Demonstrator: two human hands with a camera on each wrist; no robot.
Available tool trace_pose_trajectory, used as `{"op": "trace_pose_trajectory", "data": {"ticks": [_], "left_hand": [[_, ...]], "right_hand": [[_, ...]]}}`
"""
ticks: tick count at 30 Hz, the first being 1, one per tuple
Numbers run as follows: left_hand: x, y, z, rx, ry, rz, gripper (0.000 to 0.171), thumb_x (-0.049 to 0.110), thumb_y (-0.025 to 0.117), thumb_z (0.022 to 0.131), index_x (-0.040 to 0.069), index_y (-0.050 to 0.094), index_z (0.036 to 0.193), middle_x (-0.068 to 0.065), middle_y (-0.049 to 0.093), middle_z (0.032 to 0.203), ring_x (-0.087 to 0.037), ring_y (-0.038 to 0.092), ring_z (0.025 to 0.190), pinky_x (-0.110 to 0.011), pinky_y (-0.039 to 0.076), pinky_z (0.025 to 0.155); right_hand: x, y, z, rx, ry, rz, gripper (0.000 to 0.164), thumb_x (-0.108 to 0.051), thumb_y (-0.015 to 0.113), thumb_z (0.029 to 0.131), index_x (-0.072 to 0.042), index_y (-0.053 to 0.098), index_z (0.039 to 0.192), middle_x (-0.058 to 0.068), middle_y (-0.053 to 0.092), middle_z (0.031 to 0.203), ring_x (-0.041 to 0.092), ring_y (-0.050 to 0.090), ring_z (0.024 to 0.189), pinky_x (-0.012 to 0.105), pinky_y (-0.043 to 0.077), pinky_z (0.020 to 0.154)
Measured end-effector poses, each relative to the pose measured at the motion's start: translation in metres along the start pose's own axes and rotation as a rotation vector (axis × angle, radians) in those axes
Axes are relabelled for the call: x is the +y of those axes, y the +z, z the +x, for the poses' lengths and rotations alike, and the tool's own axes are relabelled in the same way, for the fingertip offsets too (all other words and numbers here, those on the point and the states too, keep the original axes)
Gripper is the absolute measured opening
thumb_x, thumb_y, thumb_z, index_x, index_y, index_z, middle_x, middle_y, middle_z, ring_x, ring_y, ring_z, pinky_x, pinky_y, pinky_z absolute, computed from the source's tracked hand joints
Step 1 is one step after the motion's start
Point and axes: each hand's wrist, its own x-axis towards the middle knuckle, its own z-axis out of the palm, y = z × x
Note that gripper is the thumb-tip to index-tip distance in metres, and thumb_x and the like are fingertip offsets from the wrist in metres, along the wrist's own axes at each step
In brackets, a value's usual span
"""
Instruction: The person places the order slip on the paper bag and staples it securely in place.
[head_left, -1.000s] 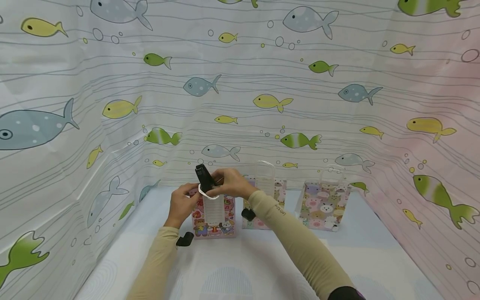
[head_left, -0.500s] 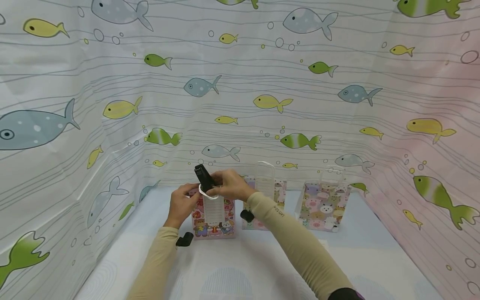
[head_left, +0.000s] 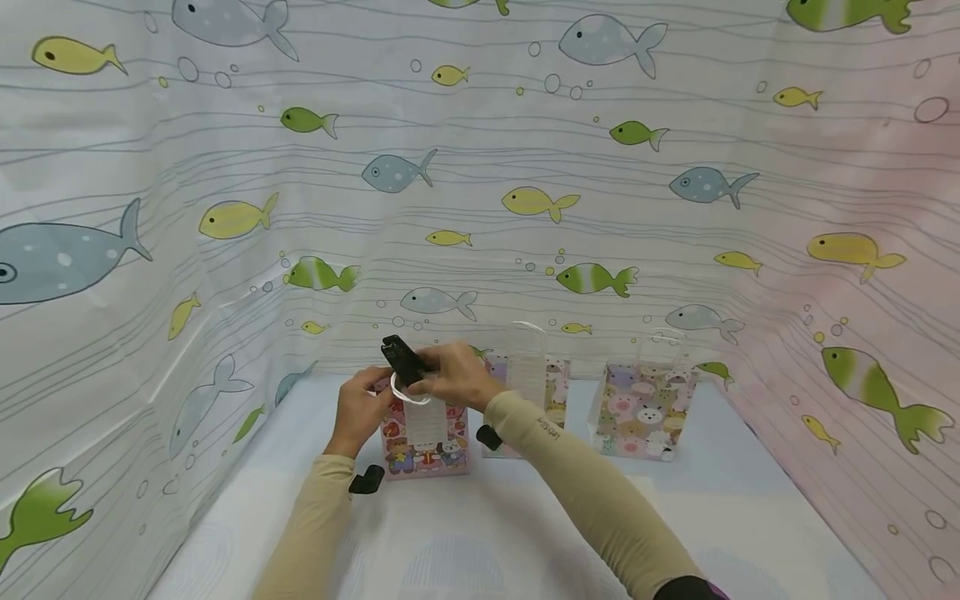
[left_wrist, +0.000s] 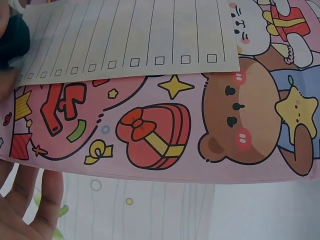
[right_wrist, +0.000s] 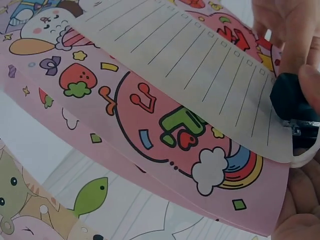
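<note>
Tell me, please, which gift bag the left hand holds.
The leftmost gift bag, red-patterned, with the black stapler at its top; the middle bag and right bag stand unheld.

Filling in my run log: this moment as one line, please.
left hand: holds pink bag by top edge | right hand: grips black stapler there | lined sheet: on bag front | two other bags: standing

Dark stapler (right_wrist: 289,100) at edge of lined paper (right_wrist: 200,75)

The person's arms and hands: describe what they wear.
A snug tan fabric left sleeve matches the right sleeve, which bears dark lettering and meets a black band. A small black device juts beside each wrist. Left hand and right hand are ungloved.
</note>
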Motion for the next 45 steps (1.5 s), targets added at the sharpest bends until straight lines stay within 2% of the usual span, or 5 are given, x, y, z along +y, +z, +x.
{"op": "trace_pose_trajectory", "data": {"ticks": [12, 18, 27, 33, 45], "left_hand": [[0.0007, -0.0032, -0.0001, -0.025, -0.036, 0.002, 0.018, 0.008, 0.076, 0.092, 0.006, 0.077, 0.109, -0.008, 0.075, 0.101, -0.022, 0.062, 0.088, -0.037, 0.048, 0.074], [0.0004, -0.0036, -0.0010, -0.065, -0.046, -0.007, 0.023, 0.010, 0.075, 0.092, 0.007, 0.075, 0.115, -0.008, 0.073, 0.105, -0.023, 0.062, 0.090, -0.040, 0.048, 0.075], [0.0008, -0.0057, -0.0018, -0.130, -0.037, -0.066, 0.031, 0.014, 0.073, 0.095, 0.008, 0.070, 0.126, -0.007, 0.069, 0.117, -0.023, 0.061, 0.097, -0.045, 0.048, 0.085], [0.0012, -0.0075, -0.0044, -0.179, -0.030, -0.172, 0.037, 0.017, 0.069, 0.098, 0.010, 0.065, 0.134, -0.009, 0.065, 0.129, -0.030, 0.057, 0.122, -0.057, 0.040, 0.103], [0.0031, -0.0077, 0.0020, -0.167, -0.038, -0.167, 0.038, 0.017, 0.073, 0.096, 0.011, 0.065, 0.132, -0.011, 0.066, 0.126, -0.033, 0.056, 0.127, -0.057, 0.037, 0.108]], "right_hand": [[-0.0016, 0.0002, 0.0018, 0.003, -0.007, -0.078, 0.055, -0.027, 0.087, 0.082, -0.009, 0.069, 0.130, 0.003, 0.073, 0.117, 0.006, 0.070, 0.103, 0.022, 0.051, 0.091], [0.0009, -0.0012, -0.0001, -0.018, 0.012, -0.012, 0.055, -0.024, 0.087, 0.083, -0.006, 0.067, 0.132, 0.006, 0.072, 0.121, 0.010, 0.070, 0.106, 0.022, 0.052, 0.091], [0.0012, -0.0036, -0.0003, -0.038, 0.029, 0.054, 0.054, -0.022, 0.086, 0.084, -0.005, 0.066, 0.132, 0.007, 0.071, 0.123, 0.012, 0.069, 0.107, 0.023, 0.052, 0.091], [0.0008, -0.0045, -0.0007, -0.049, 0.037, 0.058, 0.055, -0.028, 0.085, 0.085, -0.006, 0.067, 0.131, 0.005, 0.072, 0.120, 0.008, 0.069, 0.104, 0.023, 0.052, 0.090], [0.0024, -0.0070, -0.0005, -0.065, 0.038, 0.063, 0.058, -0.037, 0.082, 0.087, -0.007, 0.065, 0.134, 0.004, 0.072, 0.122, 0.009, 0.068, 0.107, 0.025, 0.052, 0.091]]}}
